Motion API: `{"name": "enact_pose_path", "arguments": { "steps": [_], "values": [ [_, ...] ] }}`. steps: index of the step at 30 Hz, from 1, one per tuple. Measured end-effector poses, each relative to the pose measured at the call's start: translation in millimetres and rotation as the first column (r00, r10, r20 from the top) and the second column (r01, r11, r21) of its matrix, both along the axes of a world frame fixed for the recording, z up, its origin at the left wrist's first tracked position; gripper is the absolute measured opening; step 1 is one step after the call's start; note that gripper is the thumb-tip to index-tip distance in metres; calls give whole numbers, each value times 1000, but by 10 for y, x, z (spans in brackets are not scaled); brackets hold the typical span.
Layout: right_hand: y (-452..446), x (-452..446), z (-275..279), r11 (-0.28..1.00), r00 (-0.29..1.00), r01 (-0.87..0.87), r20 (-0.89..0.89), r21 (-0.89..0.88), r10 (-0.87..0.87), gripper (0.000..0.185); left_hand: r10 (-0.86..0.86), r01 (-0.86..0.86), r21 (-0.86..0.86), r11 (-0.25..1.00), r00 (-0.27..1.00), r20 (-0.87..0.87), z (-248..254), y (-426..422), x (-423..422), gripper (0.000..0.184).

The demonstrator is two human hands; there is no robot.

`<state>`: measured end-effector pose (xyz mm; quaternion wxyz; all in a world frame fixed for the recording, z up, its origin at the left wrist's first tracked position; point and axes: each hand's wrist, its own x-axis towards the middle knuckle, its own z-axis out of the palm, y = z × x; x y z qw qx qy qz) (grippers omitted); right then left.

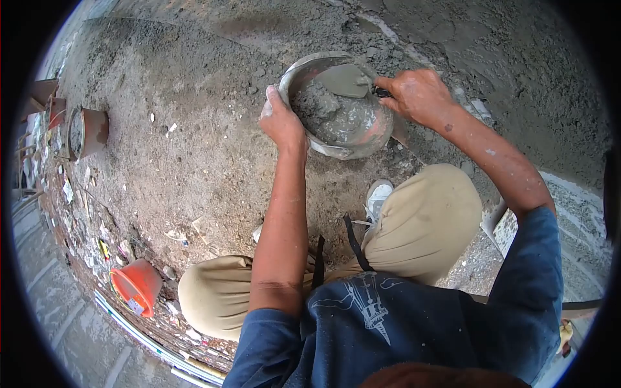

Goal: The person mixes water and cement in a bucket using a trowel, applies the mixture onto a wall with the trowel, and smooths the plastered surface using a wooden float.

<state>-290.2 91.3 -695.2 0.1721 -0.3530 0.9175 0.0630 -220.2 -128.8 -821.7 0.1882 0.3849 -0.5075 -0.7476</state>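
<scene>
In front of my knees is a round, mortar-smeared basin (336,150), tilted slightly, with a clump of wet grey mortar (315,105) on its left side. My left hand (283,123) grips the basin's left rim, thumb up along the edge. My right hand (417,96) is closed around the dark handle of a trowel (343,80). The trowel's grey, mortar-coated blade lies inside the basin near the far wall, pointing left. Part of the handle is hidden in my right fingers.
An orange-red bucket (137,286) leans at lower left, and a brown bucket (88,132) holding grey material stands farther up. Wet mortar (517,84) covers the surface at upper right. Rubble and litter lie along the left, beside long white pipes (145,343).
</scene>
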Motion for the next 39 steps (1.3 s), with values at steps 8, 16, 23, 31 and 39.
{"name": "enact_pose_path", "arguments": {
  "steps": [8,16,23,31,39],
  "values": [
    [153,218,135,991,999,-46,9,-124,48,36,-29,35,134,990,999,-42,-2,-114,77,51],
    [1372,268,-942,591,643,766,276,-254,-714,53,-75,72,197,978,997,5,-37,-213,139,52],
    [1242,413,-1837,682,659,725,378,-92,-650,64,-127,123,176,977,992,13,-69,-222,150,54],
    [1107,-687,-2143,509,541,838,180,-195,-822,65,-131,125,162,979,991,27,-73,-200,138,56],
    [1092,-285,-1274,550,617,776,188,-309,-765,50,-105,97,166,981,994,41,-22,-146,99,58]
  ]
}}
